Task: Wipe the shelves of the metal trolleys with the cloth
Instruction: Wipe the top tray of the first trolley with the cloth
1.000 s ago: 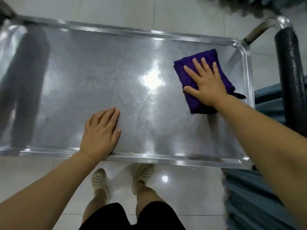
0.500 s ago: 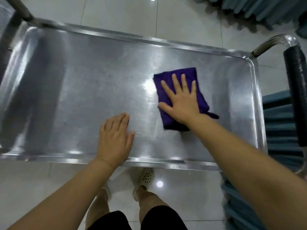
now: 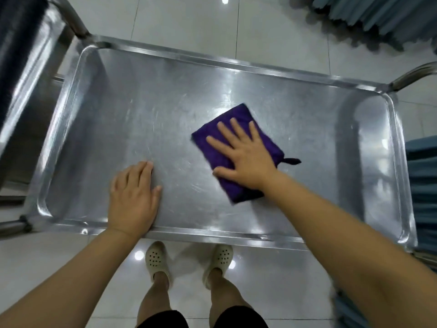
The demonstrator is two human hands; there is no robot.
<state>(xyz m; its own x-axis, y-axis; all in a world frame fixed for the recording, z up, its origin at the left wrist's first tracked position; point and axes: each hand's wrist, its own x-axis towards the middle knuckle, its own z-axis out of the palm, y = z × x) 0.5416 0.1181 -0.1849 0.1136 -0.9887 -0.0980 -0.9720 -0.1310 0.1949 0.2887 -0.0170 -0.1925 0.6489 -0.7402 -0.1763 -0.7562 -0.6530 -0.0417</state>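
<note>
The top shelf [image 3: 142, 129] of a metal trolley fills most of the view, a shallow steel tray with a raised rim and rounded corners, scuffed and shiny under the ceiling lights. A folded purple cloth [image 3: 241, 189] lies flat on the shelf, a little right of the middle and turned at an angle, well apart from the rim on every side. A small dark loop [image 3: 292, 160] sticks out from its right edge.

The right hand [image 3: 246, 159] lies palm down on the cloth. Its fingers [image 3: 224, 130] are straight and spread, pressing on the fabric without curling round it, and the thumb reaches along the cloth's left side.

The left hand [image 3: 133, 197] rests flat on the bare metal near the front rim, to the left of the cloth and not touching it. Its fingers are straight and close together, and it has hold of nothing.

A curved metal handle [image 3: 411, 75] rises at the far right corner. At the left edge stands a dark wrapped bar [image 3: 16, 43]. Below the front rim, two pale perforated shoes [image 3: 157, 259] stand on a glossy tiled floor [image 3: 189, 20]. Blue-grey stacked material [image 3: 423, 185] sits just beside the trolley's right end; what it is cannot be told.
</note>
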